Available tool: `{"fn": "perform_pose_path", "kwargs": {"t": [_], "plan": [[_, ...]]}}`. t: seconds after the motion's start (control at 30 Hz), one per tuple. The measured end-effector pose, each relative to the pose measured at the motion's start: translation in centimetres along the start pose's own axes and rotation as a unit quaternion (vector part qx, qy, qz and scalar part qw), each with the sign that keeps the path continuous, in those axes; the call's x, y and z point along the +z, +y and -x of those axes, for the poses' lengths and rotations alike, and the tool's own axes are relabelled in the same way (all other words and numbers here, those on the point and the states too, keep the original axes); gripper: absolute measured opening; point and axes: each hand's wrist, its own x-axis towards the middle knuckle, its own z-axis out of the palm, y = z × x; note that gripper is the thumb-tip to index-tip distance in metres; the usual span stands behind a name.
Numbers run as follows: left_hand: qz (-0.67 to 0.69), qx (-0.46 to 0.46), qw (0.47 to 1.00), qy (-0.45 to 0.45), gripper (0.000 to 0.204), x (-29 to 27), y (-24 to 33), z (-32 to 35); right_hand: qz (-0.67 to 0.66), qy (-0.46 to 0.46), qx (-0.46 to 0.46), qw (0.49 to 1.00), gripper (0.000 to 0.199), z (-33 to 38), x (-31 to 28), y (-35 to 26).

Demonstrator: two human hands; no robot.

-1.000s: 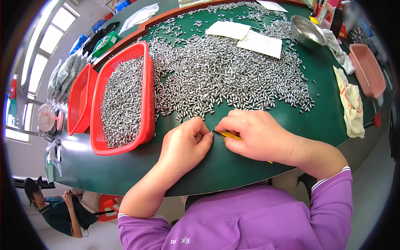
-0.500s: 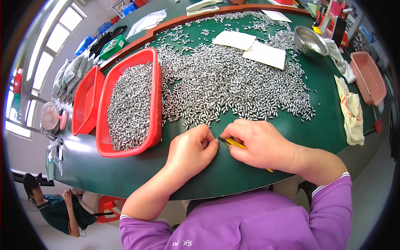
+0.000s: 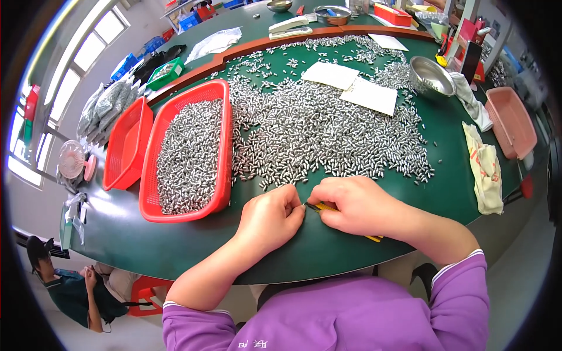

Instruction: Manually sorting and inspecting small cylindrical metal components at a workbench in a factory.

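Near the front of the green table (image 3: 275, 257), my two hands meet almost fingertip to fingertip. My right hand (image 3: 360, 202) is closed around a yellow utility knife (image 3: 325, 206). The knife's dark tip points at my left fingers, and its tail end shows below my palm. My left hand (image 3: 268, 216) pinches with thumb and forefinger; a tiny bit shows at the fingertips, too small to name. Beyond both hands spreads a pile of small silver metal pieces (image 3: 316, 128). To the left, a red plastic basket (image 3: 227, 158) holds many of the same pieces.
An emptier red basket (image 3: 126, 146) stands farther left, beside a pink fan (image 3: 71, 161). White cards (image 3: 369, 95) lie on the pile. At right are a metal bowl (image 3: 432, 76), a cream cloth (image 3: 485, 169) and a pink basket (image 3: 510, 123). A seated person (image 3: 73, 292) is at lower left.
The view has tilted slightly, so more of the far table shows. Both hands keep the same hold close together, and the knife has turned a little in my right hand.
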Motion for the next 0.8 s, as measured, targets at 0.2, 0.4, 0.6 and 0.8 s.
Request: {"fn": "perform_pose_path", "kwargs": {"t": [0.2,0.4,0.6,0.8], "plan": [[-0.002,-0.003,1.0,-0.004,0.018,0.0,0.1,0.5,0.033,0.012,-0.002,0.999,0.023,0.4,0.6,-0.3],[-0.014,0.003,1.0,-0.008,0.017,-0.1,0.2,0.5,0.019,0.171,0.03,0.985,0.02,0.0,-1.8,-0.2],[0.001,0.04,0.999,-0.009,0.017,0.1,-0.3,0.3,0.268,0.297,0.138,0.906,0.017,-1.0,-5.9,6.8],[0.328,0.016,0.944,-0.034,0.011,0.3,-0.8,-0.3,0.24,0.348,0.012,0.906,0.025,-1.7,-5.0,6.1]]}}
